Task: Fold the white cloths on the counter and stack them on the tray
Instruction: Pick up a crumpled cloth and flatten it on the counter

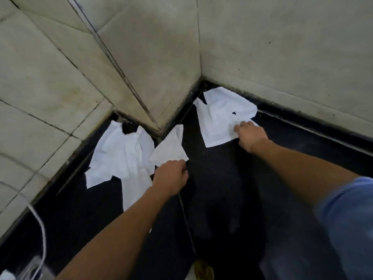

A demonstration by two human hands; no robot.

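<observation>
Several white cloths lie on the black counter. My left hand pinches the lower corner of a small white cloth, which stands up from the counter near the wall's protruding corner. My right hand grips the near right edge of a larger flat white cloth spread in the back right corner. A crumpled white cloth lies to the left, in the other corner. No tray is in view.
Tiled walls close in the counter at the back, with a protruding corner between the cloths. A white cable runs at the lower left. A yellowish object shows at the bottom edge.
</observation>
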